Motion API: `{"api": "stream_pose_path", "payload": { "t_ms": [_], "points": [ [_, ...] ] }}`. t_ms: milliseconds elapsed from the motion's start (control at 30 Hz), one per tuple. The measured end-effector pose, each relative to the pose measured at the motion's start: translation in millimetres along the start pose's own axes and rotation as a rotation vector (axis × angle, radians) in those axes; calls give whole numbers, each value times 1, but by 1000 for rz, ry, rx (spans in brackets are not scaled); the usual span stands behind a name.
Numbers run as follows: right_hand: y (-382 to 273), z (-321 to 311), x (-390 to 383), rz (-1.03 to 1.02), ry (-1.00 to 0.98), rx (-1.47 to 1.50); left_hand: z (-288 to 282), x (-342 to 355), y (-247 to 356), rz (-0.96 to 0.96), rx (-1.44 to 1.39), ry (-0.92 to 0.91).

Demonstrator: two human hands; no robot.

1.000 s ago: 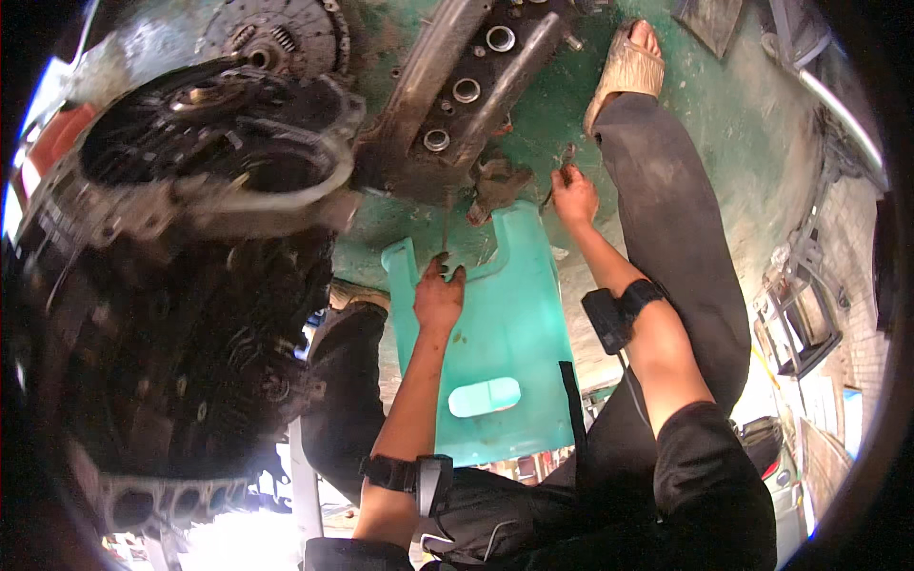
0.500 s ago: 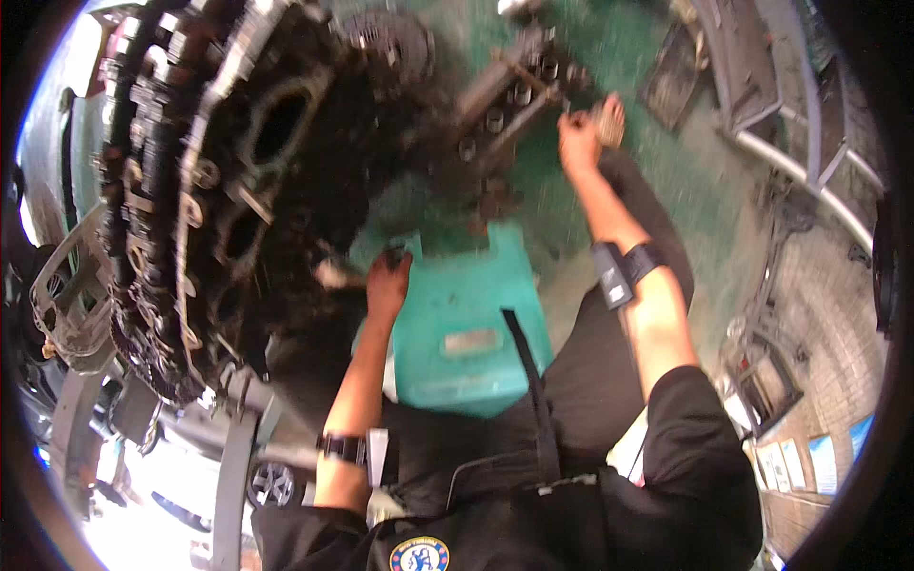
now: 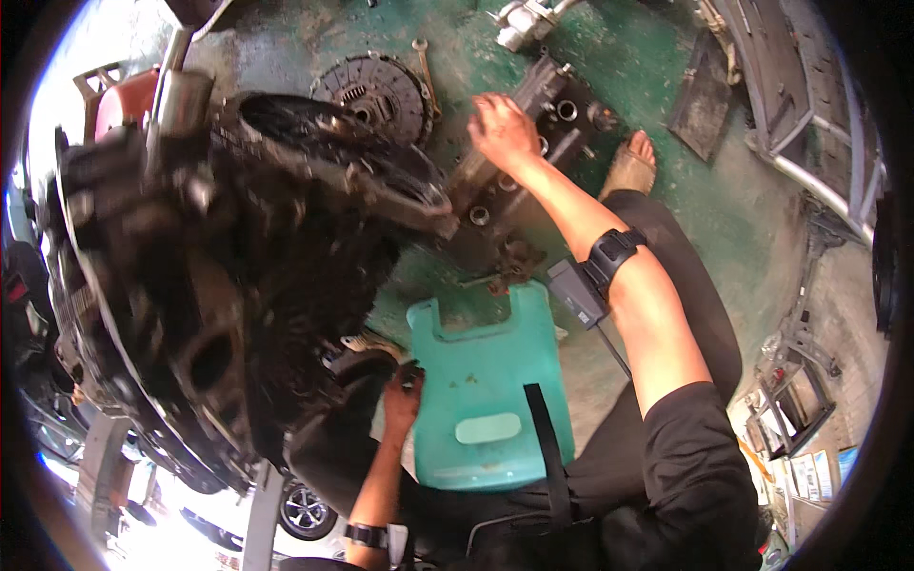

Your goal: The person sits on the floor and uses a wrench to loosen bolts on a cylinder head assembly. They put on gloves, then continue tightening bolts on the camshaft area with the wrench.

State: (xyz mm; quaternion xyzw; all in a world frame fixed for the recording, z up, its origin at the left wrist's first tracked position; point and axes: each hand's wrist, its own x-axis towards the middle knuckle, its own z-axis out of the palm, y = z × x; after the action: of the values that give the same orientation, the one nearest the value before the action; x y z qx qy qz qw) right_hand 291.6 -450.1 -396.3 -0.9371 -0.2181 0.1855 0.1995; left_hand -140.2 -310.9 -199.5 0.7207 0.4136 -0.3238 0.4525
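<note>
My right hand (image 3: 503, 131) reaches out with its fingers apart over a dark metal engine cover (image 3: 562, 133) lying on the green floor. Nothing shows in its fingers; I cannot tell whether it touches the cover. Low beside the left edge of a turquoise plastic stool (image 3: 490, 385), my left hand (image 3: 402, 402) has its fingers curled round something small and dark that I cannot make out. A large greasy engine (image 3: 219, 257) fills the left side, close to that hand. Beyond the engine a round clutch pressure plate (image 3: 376, 100) lies on the floor.
A wrench (image 3: 425, 71) lies beside the clutch plate. Small rusty parts (image 3: 514, 259) sit in front of the stool. My bare foot (image 3: 630, 169) is right of the cover. A silvery metal part (image 3: 526, 21), a flat dark plate (image 3: 703, 100) and a metal frame (image 3: 809, 152) lie farther out.
My right hand has moved left, from beside my foot to over the cover, and now has spread fingers. The view has shifted, showing the clutch plate and wrench clearly. My left hand stays by the stool.
</note>
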Motion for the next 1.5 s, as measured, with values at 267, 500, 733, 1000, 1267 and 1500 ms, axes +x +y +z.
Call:
{"api": "stream_pose_path", "payload": {
  "t_ms": [267, 500, 733, 1000, 1267, 1500],
  "points": [
    [-38, 58, 126, 530, -40, 181, 19, 14, 79, -195, -228, -32],
    [-37, 66, 158, 477, -11, 147, 31, 8, 79, -274, -243, -50],
    [-38, 51, 165, 674, -62, 55, 62, -21, 100, -206, 139, -303],
    [21, 37, 122, 443, 40, 631, 97, -64, 146, -26, 312, -466],
    [2, -62, 20, 744, 89, 1429, 77, -75, 172, -245, 210, -639],
    [-50, -152, -80, 923, 237, 1829, 26, -86, 180, -71, 13, -273]
  ]
}}
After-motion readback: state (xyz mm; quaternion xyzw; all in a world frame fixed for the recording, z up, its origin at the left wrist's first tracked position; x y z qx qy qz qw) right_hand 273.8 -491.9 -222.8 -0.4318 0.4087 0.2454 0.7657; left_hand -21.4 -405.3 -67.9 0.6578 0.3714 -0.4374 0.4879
